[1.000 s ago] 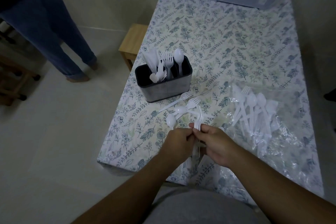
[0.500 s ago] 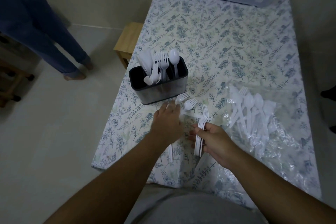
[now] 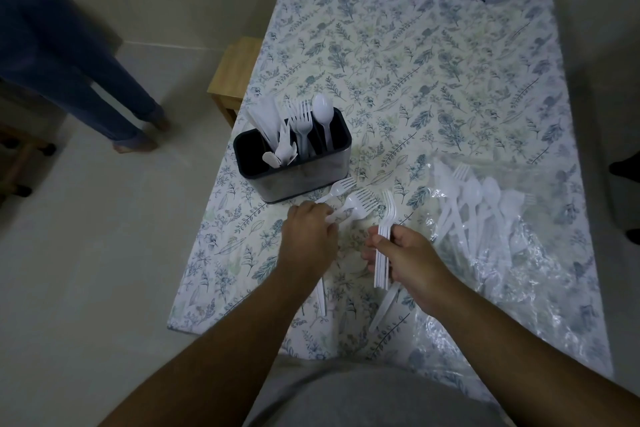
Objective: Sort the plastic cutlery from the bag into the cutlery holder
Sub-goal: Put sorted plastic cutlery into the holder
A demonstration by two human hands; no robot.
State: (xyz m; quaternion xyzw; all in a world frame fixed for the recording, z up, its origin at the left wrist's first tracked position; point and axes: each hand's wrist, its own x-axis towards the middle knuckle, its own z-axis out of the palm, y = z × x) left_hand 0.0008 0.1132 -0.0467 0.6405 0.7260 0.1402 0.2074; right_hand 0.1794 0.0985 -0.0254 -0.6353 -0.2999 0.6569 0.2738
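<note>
Right hand (image 3: 408, 255) is gripping a fork stack (image 3: 385, 239) — left hand (image 3: 309, 236) is pinching loose forks (image 3: 360, 205) at 5 o'clock of the cutlery holder (image 3: 294, 163).

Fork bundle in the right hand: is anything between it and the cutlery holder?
Nothing solid blocks it. The fork bundle is held by the right hand; two loose forks lie flat on the table before the cutlery holder, below a lifted path.
</note>
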